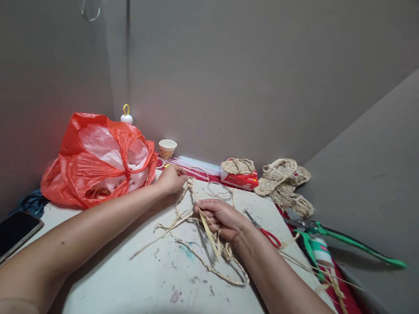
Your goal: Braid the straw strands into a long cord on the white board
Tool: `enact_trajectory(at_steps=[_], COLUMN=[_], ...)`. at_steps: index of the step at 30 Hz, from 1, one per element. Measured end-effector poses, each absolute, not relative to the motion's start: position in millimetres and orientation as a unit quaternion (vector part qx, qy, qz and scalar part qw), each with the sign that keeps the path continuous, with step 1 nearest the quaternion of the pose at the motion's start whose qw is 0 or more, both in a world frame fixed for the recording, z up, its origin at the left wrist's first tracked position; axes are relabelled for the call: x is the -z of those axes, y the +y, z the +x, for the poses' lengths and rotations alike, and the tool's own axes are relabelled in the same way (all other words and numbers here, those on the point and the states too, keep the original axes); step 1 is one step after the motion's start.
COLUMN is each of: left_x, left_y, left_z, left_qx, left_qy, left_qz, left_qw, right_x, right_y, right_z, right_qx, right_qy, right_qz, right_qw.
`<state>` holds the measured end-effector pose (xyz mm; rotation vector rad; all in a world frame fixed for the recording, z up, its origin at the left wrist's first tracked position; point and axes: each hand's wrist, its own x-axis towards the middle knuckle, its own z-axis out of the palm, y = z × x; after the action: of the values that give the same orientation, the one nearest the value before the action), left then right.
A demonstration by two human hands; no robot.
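Note:
My left hand (174, 179) is closed near the table's far side, fingers pinching the upper end of a braided straw cord (191, 192). Nearer to me, my right hand (221, 217) is closed on the lower part of the same cord. A flat pale straw strip (208, 233) hangs below the right fingers, and loose strands stick out to the left. The cord's knotted tail (217, 272) curves over the white board (132, 286). Red-handled scissors (268, 235) lie just right of my right hand. The right palm and fingertips are partly hidden.
A red plastic bag (77, 161) and phone (7, 238) sit at left. A paper cup (167, 149), red packet (238, 179) and woven straw soles (283, 180) line the back. Green-handled shears (359, 247) and a white-and-green roll (321, 250) are at right. Grey walls stand behind.

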<state>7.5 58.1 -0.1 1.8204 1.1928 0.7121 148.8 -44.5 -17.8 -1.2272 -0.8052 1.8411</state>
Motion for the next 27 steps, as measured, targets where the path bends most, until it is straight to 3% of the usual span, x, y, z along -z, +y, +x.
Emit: enact_trajectory(at_steps=[7,14,16,21,27], left_x=[12.8,-7.0,-10.8,-7.7,-4.5], left_y=[76.5,35.2,18.7,1.7,7.3], left_z=[36.2,-1.5,-13.7,-18.9,-11.8], left_qx=[-0.236,-0.268,-0.248,-0.162,-0.107], left_qy=[0.472,0.449,0.432,0.394,0.360], left_qz=[0.761,0.781,0.785,0.707,0.639], left_qw=[0.378,0.341,0.368,0.564,0.671], right_x=[14.8,12.2,13.3,15.8,11.6], right_y=[-45.9,-46.1,-45.6,-44.2,-45.7], right_z=[145.6,145.2,145.1,144.1,142.7], right_qx=[-0.738,-0.739,-0.738,-0.726,-0.705], right_qy=[-0.308,-0.313,-0.318,-0.332,-0.365], right_qz=[-0.469,-0.456,-0.452,-0.456,-0.490], right_qw=[0.375,0.384,0.387,0.393,0.359])
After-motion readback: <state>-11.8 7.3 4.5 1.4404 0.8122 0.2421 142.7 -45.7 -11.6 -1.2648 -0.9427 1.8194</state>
